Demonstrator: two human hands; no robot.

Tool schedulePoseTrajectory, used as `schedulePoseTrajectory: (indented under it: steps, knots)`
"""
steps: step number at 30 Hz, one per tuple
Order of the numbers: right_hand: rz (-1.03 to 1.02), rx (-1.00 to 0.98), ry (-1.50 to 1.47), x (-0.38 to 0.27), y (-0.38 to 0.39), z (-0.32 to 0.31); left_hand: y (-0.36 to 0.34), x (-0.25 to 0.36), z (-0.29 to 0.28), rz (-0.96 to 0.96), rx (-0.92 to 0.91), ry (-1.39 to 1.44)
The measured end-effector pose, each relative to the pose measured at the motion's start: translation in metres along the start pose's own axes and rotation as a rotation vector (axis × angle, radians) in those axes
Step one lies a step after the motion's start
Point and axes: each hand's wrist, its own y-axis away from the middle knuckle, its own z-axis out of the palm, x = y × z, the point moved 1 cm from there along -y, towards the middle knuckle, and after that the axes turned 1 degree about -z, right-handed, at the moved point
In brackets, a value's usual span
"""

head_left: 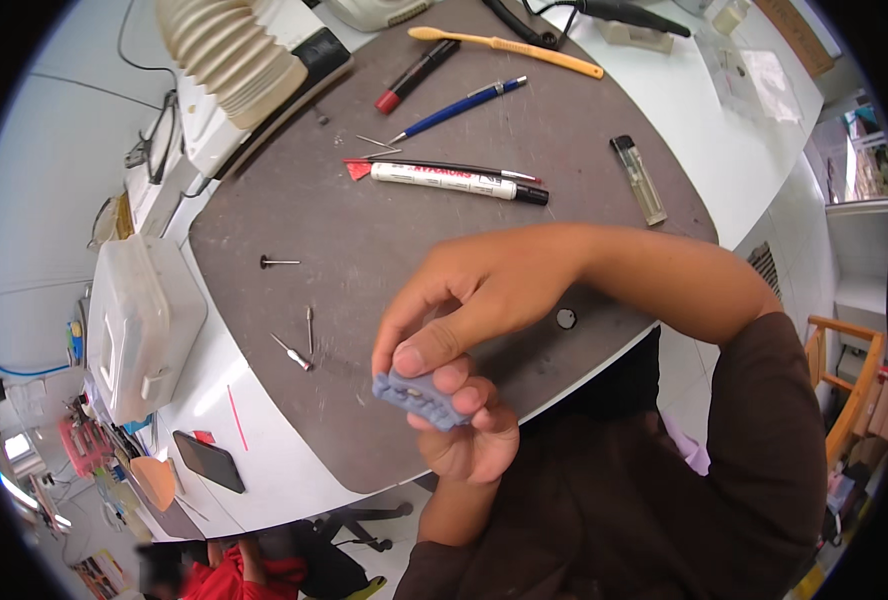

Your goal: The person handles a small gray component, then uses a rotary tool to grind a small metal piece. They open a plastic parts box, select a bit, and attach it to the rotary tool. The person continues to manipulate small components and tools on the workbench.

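A grey-blue dental model (422, 397) with a row of tooth shapes is held in front of me, over the near part of the grey-brown work mat. My right hand (474, 300) reaches across from the right and pinches it from above, thumb and fingers on its upper edge. My left hand (472, 440) comes up from below, its fingers closed around the model's right end and underside. Part of the model is hidden behind the fingers. Nearest to the hands on the mat lie two small rotary burs (310, 330) (291, 351), and a disc-tipped bit (279, 262) is farther left.
On the mat (254, 210) lie a white marker (444, 180), a blue mechanical pencil (464, 108), a red-capped marker (416, 77), a yellow toothbrush (509, 45) and a lighter (640, 180). A ribbed hose (229, 60), plastic box (149, 325) and phone (210, 461) stand leftward. Another person's red clothing (244, 578) shows below.
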Motion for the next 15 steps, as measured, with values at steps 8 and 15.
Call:
schedulePoseTrajectory:
  steps: [8,15]
  knots:
    - [0.01,0.039,-0.13,0.018,-0.014,-0.007,-0.012,0.006,0.013,0.086,0.08,0.076]
    - [0.073,0.103,-0.033,0.013,-0.014,-0.009,-0.013,0.009,0.011,0.053,0.052,0.194]
